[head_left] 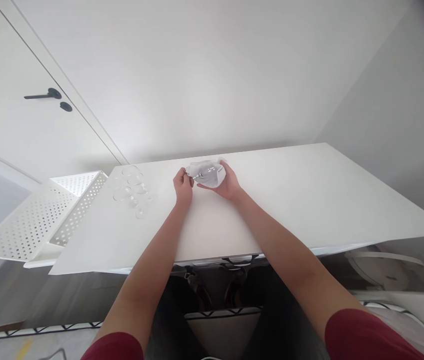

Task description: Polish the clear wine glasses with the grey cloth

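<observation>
Both my arms reach out over a white table point(309, 200). My right hand point(227, 184) cups a white cloth point(212, 180) wrapped round a clear wine glass point(207, 173). My left hand point(183, 186) pinches the stem end of that glass, fingers closed. To the left of my hands, several more clear wine glasses point(132, 190) lie or stand in a cluster on the table top; their outlines are faint against the white.
A white perforated basket point(39, 220) sits off the table's left end. A white door with a black handle point(42, 95) is at the far left. Wire shelving point(227, 270) and dark items show under the table's near edge.
</observation>
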Motion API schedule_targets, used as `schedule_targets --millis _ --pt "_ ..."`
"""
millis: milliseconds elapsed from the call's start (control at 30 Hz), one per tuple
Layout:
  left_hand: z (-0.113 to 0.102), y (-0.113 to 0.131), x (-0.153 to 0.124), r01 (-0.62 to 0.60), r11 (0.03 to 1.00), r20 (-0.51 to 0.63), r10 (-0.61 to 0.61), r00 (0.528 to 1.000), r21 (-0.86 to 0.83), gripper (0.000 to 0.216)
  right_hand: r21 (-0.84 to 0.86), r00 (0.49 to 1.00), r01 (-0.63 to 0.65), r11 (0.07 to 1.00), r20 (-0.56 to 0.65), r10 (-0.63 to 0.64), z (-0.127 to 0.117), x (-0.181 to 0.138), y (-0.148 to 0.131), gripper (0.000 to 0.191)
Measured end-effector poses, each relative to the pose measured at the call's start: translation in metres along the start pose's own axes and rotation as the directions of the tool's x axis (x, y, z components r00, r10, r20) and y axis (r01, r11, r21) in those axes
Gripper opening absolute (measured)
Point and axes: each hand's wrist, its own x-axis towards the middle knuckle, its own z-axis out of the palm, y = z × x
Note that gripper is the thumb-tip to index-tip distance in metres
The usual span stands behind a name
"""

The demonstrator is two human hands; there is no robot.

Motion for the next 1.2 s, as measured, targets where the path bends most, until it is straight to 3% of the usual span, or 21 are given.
schedule_targets --millis 100,200,333,467,567,667,767,900,967,1067,1200 --pt "0.000 -0.002 0.002 0.076 0.996 -0.070 -0.078 0.994 -0.036 0.026 -0.065 0.998 0.063 0.996 -0.003 -0.063 0.006 0.004 0.009 0.057" --pt "0.001 -0.006 0.004 0.154 0.987 -0.070 -0.156 0.985 -0.032 0.012 -0.300 0.957 0.249 0.921 -0.072 -0.282 0.011 0.005 0.021 0.059" --pt "0.002 -0.006 0.002 0.199 0.980 -0.030 -0.199 0.980 0.000 0.006 -0.684 0.847 0.446 0.577 0.115 -0.518 0.017 -0.003 0.028 0.076" --pt "0.004 -0.004 -0.001 0.174 0.984 0.079 -0.176 0.981 0.025 0.010 -0.877 0.792 0.424 0.227 0.236 -0.563 0.020 -0.009 0.020 0.078" --pt "0.005 -0.005 -0.002 0.147 0.984 0.139 -0.160 0.977 0.097 0.012 -0.926 0.776 0.369 0.085 0.256 -0.577 0.019 -0.009 0.013 0.069" --pt "0.006 -0.007 -0.004 0.028 0.973 0.184 -0.071 0.980 0.227 0.016 -0.935 0.776 0.355 0.015 0.286 -0.562 0.013 -0.005 0.012 0.058" --pt "0.005 -0.007 -0.006 -0.134 0.937 0.264 0.048 0.963 0.321 0.020 -0.944 0.792 0.321 0.072 0.226 -0.568 0.006 -0.002 0.013 0.038" --pt "0.002 -0.002 -0.008 -0.244 0.900 0.334 0.120 0.935 0.361 0.020 -0.884 0.757 0.221 0.411 -0.110 -0.644 -0.003 -0.001 0.015 0.014" --pt "0.000 0.001 -0.009 -0.216 0.913 0.312 0.105 0.944 0.345 0.020 -0.777 0.755 0.237 0.583 -0.230 -0.614 -0.005 0.000 0.014 0.005" --pt "-0.001 0.001 -0.009 -0.128 0.949 0.260 0.051 0.964 0.288 0.019 -0.614 0.800 0.234 0.754 -0.319 -0.509 -0.007 0.003 0.011 0.022" --pt "-0.002 0.000 -0.006 -0.006 0.993 0.172 -0.015 0.985 0.121 0.016 -0.347 0.899 0.170 0.923 -0.329 -0.289 -0.007 0.005 0.005 0.027"
